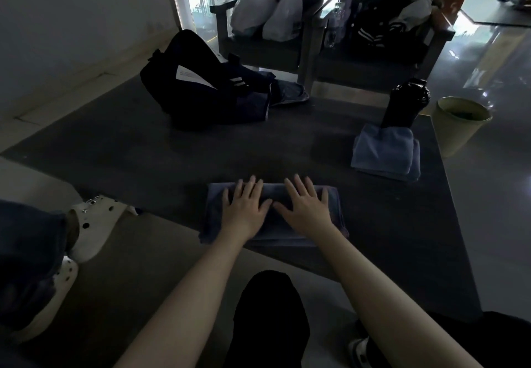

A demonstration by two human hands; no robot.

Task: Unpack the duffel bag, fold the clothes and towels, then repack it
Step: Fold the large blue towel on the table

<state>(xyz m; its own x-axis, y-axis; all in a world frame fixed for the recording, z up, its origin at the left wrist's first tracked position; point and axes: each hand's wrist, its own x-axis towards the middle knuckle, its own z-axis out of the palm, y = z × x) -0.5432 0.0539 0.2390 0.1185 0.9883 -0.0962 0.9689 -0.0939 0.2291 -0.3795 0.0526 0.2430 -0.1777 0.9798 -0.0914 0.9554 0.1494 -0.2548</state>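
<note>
Both hands, left hand (246,212) & right hand (305,209), spread flat, pressing the folded towel (273,232) under the palms. Folded towel stack (386,152) sits far-right of them, so partly done imo. Duffel bag (201,86) far-left, repacking not started afaict.

I count three folded towels (385,149), one duffel bag (201,86), one bottle (405,103), one bin (457,123), two plastic bags (267,8).

A dim room holds a dark rectangular floor mat (143,149) over glossy grey tiles (494,183), with a pale plaster wall (71,22) and seemingly wooden dark-framed armchairs (310,51) beyond.
</note>
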